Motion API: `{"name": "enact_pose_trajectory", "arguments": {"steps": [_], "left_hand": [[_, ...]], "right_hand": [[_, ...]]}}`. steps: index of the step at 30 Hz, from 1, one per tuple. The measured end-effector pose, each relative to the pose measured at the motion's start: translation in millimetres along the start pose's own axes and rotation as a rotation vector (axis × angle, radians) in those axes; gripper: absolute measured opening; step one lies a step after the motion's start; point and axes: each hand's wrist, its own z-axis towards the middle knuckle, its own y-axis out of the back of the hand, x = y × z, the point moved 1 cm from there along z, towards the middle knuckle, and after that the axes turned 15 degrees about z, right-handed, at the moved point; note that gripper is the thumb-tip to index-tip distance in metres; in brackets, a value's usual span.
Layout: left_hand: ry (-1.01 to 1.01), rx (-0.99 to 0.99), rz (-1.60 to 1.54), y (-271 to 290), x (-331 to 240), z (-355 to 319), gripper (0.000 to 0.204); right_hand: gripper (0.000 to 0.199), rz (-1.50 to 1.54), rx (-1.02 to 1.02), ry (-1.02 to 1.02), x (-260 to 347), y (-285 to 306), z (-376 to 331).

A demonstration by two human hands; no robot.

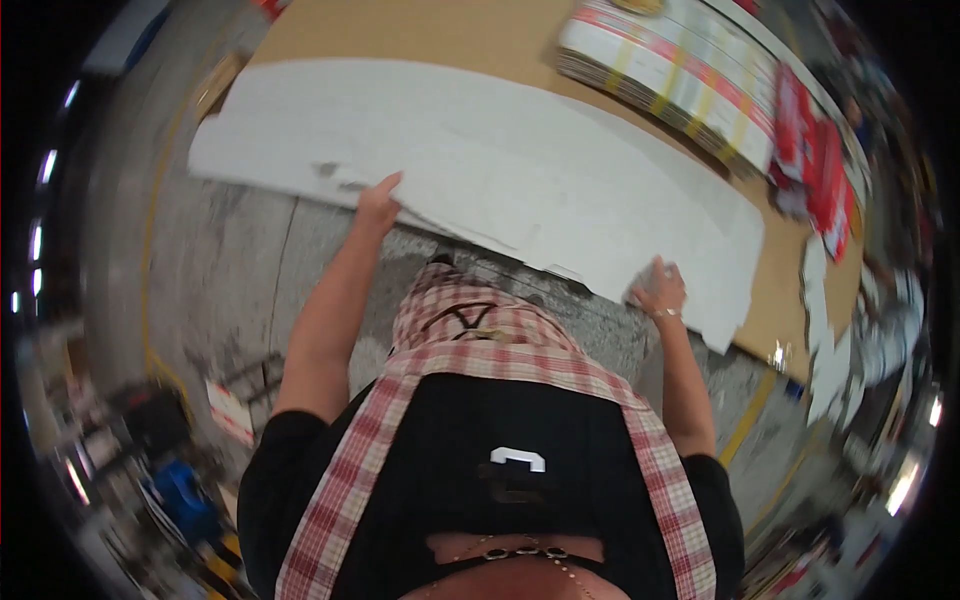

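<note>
A long white cardboard sheet (470,150) lies across the table in front of me, its near edge hanging toward my body. My left hand (379,203) is closed on that near edge, thumb on top and the other fingers hidden beneath. A bent flap or torn slit shows in the sheet beside it. Farther right, my right hand (661,290) rests on the sheet close to its near edge, with its fingers apart. A small cut tab (565,273) sticks out along the edge between the two hands.
Brown cardboard (400,30) covers the table under the sheet. Strapped bundles of flat printed cartons (670,70) stand at the far right, beside red-and-white packages (815,160). Another person (895,315) is at the right by a jagged white piece (825,340). A blue object (185,500) is on the lower left.
</note>
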Motion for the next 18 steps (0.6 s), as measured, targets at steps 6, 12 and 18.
{"name": "enact_pose_trajectory", "arguments": {"steps": [6,12,18], "left_hand": [[0.170,-0.257,-0.772,71.4,41.7,27.5,0.037],[0.239,-0.303,-0.749,58.8,15.0,1.8,0.050],[0.429,-0.261,-0.577,92.2,9.7,3.8,0.038]], "right_hand": [[0.055,0.258,-0.100,0.469,159.0,-9.0,48.7],[0.048,0.424,0.148,0.951,387.5,-10.6,88.5],[0.053,0.184,0.161,0.921,519.8,-72.3,150.1]]}}
